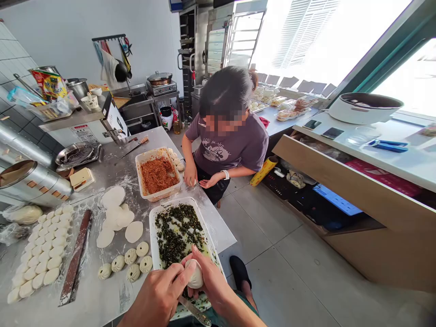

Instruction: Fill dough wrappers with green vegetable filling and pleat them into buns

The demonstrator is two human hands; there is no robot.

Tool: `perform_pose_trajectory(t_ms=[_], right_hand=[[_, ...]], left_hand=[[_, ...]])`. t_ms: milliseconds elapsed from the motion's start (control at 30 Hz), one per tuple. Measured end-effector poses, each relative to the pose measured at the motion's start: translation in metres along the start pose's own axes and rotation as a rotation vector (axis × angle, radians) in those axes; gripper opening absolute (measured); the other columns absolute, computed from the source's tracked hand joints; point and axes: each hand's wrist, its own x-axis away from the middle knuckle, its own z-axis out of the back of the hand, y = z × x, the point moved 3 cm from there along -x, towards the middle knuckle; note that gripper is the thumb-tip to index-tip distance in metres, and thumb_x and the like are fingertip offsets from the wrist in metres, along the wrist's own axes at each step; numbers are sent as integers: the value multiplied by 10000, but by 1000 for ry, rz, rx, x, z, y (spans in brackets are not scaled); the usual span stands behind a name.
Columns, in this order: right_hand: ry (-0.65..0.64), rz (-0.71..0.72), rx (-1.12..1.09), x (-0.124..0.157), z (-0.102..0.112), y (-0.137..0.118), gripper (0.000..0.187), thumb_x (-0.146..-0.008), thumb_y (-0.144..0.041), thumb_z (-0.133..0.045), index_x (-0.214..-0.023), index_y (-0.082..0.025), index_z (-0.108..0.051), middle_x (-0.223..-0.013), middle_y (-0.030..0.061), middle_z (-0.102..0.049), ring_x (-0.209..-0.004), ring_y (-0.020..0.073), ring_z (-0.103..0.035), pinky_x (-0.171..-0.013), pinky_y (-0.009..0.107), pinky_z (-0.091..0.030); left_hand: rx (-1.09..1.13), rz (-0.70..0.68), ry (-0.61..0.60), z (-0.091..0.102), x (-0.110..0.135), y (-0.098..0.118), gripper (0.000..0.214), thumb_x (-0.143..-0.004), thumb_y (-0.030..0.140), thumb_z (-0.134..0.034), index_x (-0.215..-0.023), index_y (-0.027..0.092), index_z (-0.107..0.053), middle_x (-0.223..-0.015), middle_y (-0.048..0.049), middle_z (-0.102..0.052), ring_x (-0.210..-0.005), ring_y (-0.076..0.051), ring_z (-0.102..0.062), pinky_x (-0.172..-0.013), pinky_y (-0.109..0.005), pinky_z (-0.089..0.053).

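Observation:
A white stuffed bun [195,275] is between my two hands, above the near end of a white tray [153,240] of chopped green filling [177,227]. My right hand [216,281] cups the bun from the right, fingers curled under it. Thumb and fingers of my left hand [160,290] pinch the bun from the left. A metal utensil handle [195,312] juts out below my left hand; whether that hand grips it, I cannot tell. Several pleated buns [130,256] sit left of the tray. Behind them lie flat dough wrappers [116,218].
Across the table corner a co-worker [231,131] handles dough beside a tub of reddish filling [158,177]. Rows of dough pieces [44,250] and a dark flat strip [76,256] lie at left. An open drawer [357,181] juts out at right.

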Motion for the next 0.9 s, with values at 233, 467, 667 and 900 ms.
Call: perform_pose_trajectory(t_ms=[233, 467, 667, 900], right_hand=[[11, 0, -32, -2, -1, 5, 520, -885, -674, -570, -834, -164, -661, -538, -11, -569, -406, 107, -509, -387, 210, -355], [-87, -49, -47, -6, -9, 6, 449, -862, -601, -646, -897, -155, -682, -617, 6, -628, -442, 96, -515, -399, 195, -356], [-117, -118, 77, -14, -19, 10, 570, -867, -715, -552, -881, -161, -684, -570, 6, -608, -408, 107, -502, -364, 205, -286], [-156, -142, 149, -28, -37, 23, 565, -887, -719, -506, -818, -179, -656, -526, 0, -590, -430, 138, -528, -397, 232, -350]], left_hand=[[30, 37, 28, 7, 1, 2, 394, -902, 62, -420, -1256, 161, -563, -1003, -76, -721, -770, -143, -698, -673, -234, -570], [36, 67, 58, 11, 10, 0, 321, -917, 81, -450, -1194, 165, -589, -933, -63, -716, -729, -143, -697, -652, -234, -571], [-14, 88, 52, 16, 20, -1, 383, -928, 93, -423, -1275, 166, -569, -981, -76, -728, -674, -140, -681, -616, -250, -568], [-11, 206, 53, 15, 43, -5, 435, -905, 56, -443, -1310, 176, -548, -1005, -75, -728, -688, -138, -688, -602, -250, -558]])
